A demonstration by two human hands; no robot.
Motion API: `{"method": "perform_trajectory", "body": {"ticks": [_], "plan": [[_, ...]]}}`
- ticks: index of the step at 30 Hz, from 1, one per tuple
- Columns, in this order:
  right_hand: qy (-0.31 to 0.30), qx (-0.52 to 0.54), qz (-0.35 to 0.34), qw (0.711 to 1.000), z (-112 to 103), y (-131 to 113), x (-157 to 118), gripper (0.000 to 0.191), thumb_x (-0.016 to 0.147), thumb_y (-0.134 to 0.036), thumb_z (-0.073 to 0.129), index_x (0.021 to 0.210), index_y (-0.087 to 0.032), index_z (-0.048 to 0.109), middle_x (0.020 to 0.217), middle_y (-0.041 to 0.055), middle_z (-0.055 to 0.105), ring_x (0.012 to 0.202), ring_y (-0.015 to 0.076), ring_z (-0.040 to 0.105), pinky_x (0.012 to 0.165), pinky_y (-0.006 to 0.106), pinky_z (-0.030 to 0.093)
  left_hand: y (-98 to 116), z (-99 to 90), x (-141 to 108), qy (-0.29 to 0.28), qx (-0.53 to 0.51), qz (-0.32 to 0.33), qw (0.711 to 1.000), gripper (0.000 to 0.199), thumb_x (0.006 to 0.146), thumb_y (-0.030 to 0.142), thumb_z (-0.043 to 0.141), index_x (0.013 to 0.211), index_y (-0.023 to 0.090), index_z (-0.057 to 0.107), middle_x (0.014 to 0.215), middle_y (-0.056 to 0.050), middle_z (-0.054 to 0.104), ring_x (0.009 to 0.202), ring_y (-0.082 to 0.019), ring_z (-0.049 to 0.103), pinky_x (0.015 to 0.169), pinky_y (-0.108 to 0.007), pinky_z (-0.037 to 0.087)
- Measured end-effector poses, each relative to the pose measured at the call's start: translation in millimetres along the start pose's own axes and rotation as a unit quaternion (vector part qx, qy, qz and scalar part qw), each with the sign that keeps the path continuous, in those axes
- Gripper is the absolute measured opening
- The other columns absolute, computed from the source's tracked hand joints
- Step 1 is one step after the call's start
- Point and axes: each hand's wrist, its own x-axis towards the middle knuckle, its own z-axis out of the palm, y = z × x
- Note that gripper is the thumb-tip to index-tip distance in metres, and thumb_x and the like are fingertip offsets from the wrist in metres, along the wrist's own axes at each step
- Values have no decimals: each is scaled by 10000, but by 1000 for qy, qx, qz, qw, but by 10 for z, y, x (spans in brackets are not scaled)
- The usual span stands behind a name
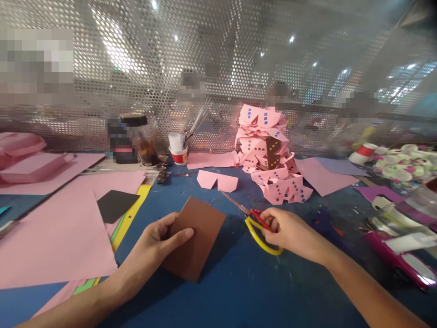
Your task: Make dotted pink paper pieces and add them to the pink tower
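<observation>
My left hand (167, 237) grips a rectangular piece of brown paper (203, 237), thumb on top and the other fingers partly hidden behind it. In my right hand (282, 228) is a pair of scissors (261, 239) with one red and one yellow handle loop. Their blades point up and left, apart from the brown paper. Just beyond them lies a pink paper cutout (217, 180) with a notch in its lower edge. Behind my right hand rises a tall pile of folded pink paper pieces (264, 152) with small blue and brown squares on them.
Large pink sheets (58, 232) and a black paper piece (116, 206) cover the left side. A paper cup (178, 156) with tools stands near the perforated metal screen (218, 59). At right are a magenta stapler-like tool (401, 259) and many small pale green-white pieces (404, 164).
</observation>
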Motion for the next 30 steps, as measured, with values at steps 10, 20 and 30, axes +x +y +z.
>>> {"method": "perform_trajectory", "body": {"ticks": [10, 20, 30], "plan": [[-55, 181, -49, 981, 241, -286, -164, 165, 943, -348, 548, 870, -213, 490, 681, -59, 504, 505, 71, 451, 450, 179, 348, 59, -46, 54, 9, -45, 1, 999, 298, 788, 413, 770, 976, 199, 684, 951, -39, 775, 771, -197, 708, 639, -230, 518], [-30, 10, -60, 998, 174, -317, -209, 207, 923, -292, 570, 786, -222, 432, 724, -59, 520, 600, 86, 431, 523, 188, 344, 19, -61, 81, 7, -57, -4, 998, 301, 767, 416, 790, 947, 200, 683, 846, -19, 756, 704, -171, 684, 588, -206, 504], [-99, 176, -35, 979, 229, -312, -181, 225, 971, -397, 522, 861, -205, 484, 712, -59, 439, 591, 86, 391, 524, 207, 332, -98, -70, 134, -1, -172, 5, 985, 250, 829, 298, 759, 1057, 212, 703, 997, -46, 776, 874, -187, 721, 796, -261, 567]]}}
